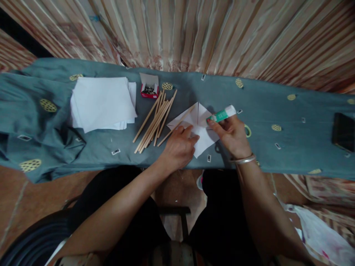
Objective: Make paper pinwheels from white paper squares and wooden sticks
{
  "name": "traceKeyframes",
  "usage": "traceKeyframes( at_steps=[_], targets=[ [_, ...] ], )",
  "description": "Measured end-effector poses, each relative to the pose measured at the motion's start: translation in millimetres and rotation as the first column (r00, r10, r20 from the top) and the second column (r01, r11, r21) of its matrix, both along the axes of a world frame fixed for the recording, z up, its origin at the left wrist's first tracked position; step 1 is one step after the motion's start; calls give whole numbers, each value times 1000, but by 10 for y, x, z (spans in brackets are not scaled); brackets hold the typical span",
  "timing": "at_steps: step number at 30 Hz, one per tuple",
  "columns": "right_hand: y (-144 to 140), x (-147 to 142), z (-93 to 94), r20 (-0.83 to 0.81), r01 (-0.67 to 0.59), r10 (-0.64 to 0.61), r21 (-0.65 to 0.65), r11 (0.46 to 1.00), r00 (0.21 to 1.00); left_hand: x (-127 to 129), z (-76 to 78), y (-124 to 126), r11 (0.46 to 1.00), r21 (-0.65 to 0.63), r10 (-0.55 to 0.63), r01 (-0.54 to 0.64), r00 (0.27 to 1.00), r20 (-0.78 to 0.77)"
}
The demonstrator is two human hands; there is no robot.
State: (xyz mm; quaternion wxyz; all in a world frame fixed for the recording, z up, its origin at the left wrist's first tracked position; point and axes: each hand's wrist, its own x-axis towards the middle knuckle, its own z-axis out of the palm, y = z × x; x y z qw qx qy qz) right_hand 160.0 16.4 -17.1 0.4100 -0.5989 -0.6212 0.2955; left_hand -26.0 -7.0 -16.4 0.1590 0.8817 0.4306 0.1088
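Observation:
My right hand (232, 136) grips a green and white glue stick (222, 114), its tip pressed near the middle of a folded white paper square (200, 127). My left hand (179, 146) rests flat on the lower left part of that paper, fingers on it. A thin wooden stick (177, 125) lies under the paper's left edge. A silver bangle sits on my right wrist.
A bundle of wooden sticks (155, 120) lies left of the paper. A stack of white sheets (102, 103) is farther left, with a small red box of pins (149, 88) behind. A dark phone (344, 131) lies at the far right on the grey-blue cloth (291, 147).

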Motion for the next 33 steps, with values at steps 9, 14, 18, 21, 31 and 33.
traceKeyframes(
  at_steps=[9,14,18,21,31,33],
  targets=[
    [-25,34,134,-614,-56,-90,-214,975,784,-104,-104,48,986,-148,141,-82,883,448],
    [-78,-139,136,-735,-182,-76,-266,947,674,-159,-127,123,833,-544,510,-97,516,688],
    [-84,-225,86,-766,-217,-71,-268,939,639,-160,-110,155,757,-651,621,-46,358,697],
    [-89,-267,85,-790,-206,-106,-283,937,603,-163,-89,155,751,-659,635,-44,322,702],
    [-87,-317,104,-801,-194,-144,-307,932,581,-187,-42,131,755,-653,626,-61,362,691],
    [-87,-313,85,-783,-193,-123,-297,935,610,-186,-44,128,759,-647,622,-66,368,691]
  ],
)
